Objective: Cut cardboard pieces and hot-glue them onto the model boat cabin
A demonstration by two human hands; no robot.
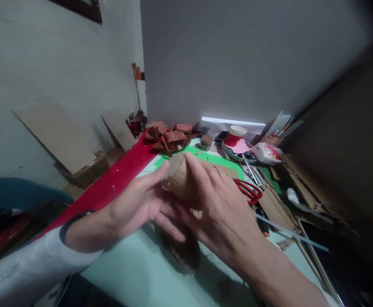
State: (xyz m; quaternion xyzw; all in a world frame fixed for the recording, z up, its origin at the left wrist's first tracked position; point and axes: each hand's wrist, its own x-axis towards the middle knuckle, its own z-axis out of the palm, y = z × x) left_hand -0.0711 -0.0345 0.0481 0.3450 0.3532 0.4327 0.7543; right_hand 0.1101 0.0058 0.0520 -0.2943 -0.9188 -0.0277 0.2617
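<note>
A tan, curved piece that looks like cardboard (180, 181) is between my hands at the middle of the view. My right hand (216, 200) wraps over its right side, fingers along the top. On the other side, my left hand (141, 200) cups it, thumb at its left edge and lower fingers stretched out beneath. Under the hands is a dark brown, rounded, boat-like form (183, 253) over the pale green table (125, 264); my fingers hide where it meets the cardboard. Motion blurs both hands a little.
Brown model boats (173, 138) stand at the back left beside a red strip (109, 187). Red-handled scissors (249, 191) lie right of my hands. Further back are a small jar (206, 142), a red paper cup (235, 136) on a tray, and a white-and-red bag (267, 152). Cardboard strips (274, 207) line the right.
</note>
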